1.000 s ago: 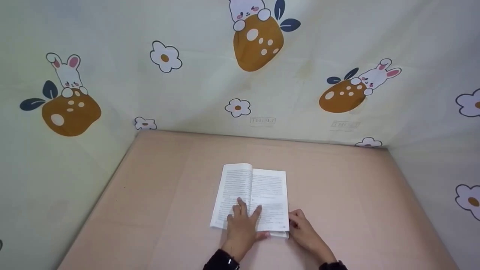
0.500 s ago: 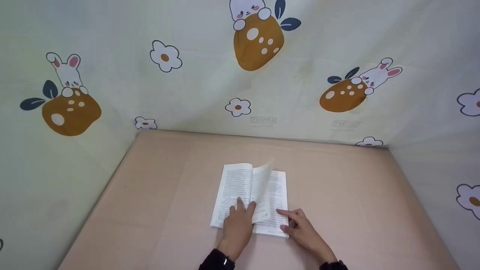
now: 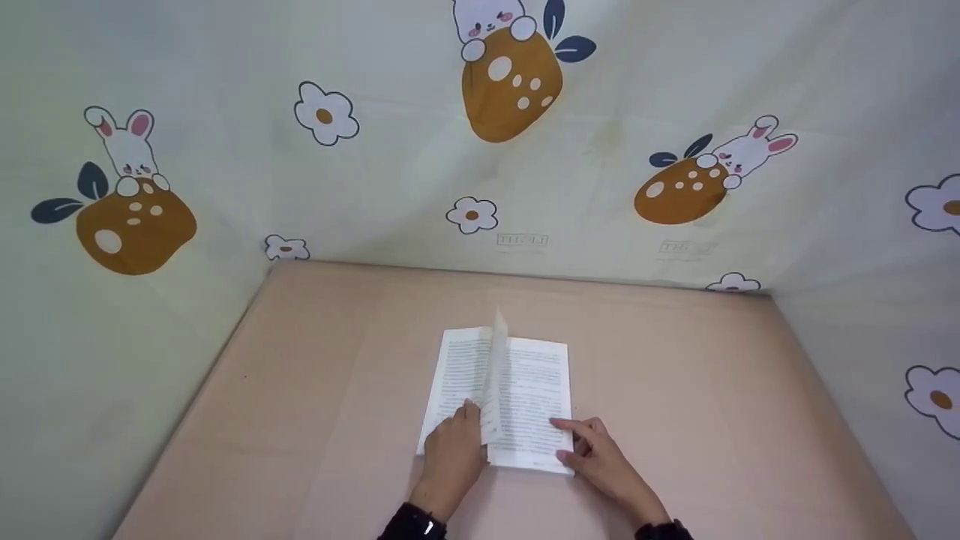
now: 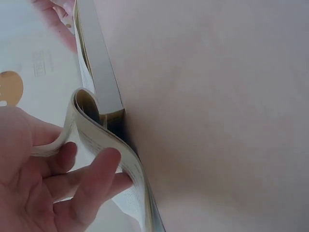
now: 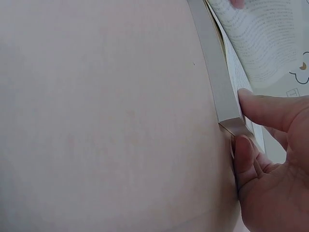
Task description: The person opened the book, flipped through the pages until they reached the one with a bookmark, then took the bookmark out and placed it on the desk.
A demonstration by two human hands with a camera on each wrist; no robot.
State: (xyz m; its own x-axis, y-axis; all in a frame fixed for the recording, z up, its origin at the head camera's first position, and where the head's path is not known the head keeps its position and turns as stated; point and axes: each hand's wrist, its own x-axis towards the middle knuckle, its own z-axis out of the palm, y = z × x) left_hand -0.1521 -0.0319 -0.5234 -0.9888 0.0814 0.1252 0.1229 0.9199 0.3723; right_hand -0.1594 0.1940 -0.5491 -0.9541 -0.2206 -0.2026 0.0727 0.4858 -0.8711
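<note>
An open paperback book (image 3: 534, 382) lies on the table, with printed text on both sides. One leaf (image 3: 493, 386) stands nearly upright near its spine. My left hand (image 3: 452, 454) is over the lower left page, beside that leaf. In the left wrist view, paper (image 4: 73, 113) bends in a curl between the thumb side and fingers of my left hand (image 4: 48, 188). My right hand (image 3: 604, 459) grips the lower right edge. The right wrist view shows its thumb (image 5: 265, 107) on the pages and other fingers against the book's outer side and underside.
The table (image 3: 337, 397) has a plain pinkish-beige top. Pale sheeting (image 3: 397, 165) printed with rabbits, brown fruit and flowers stands along the back and both sides. Dark cuffs (image 3: 412, 523) cover both wrists.
A leaf has lifted from the right page and swung left to nearly upright. My left hand has shifted left with it. My right hand's thumb and index finger have moved onto the page.
</note>
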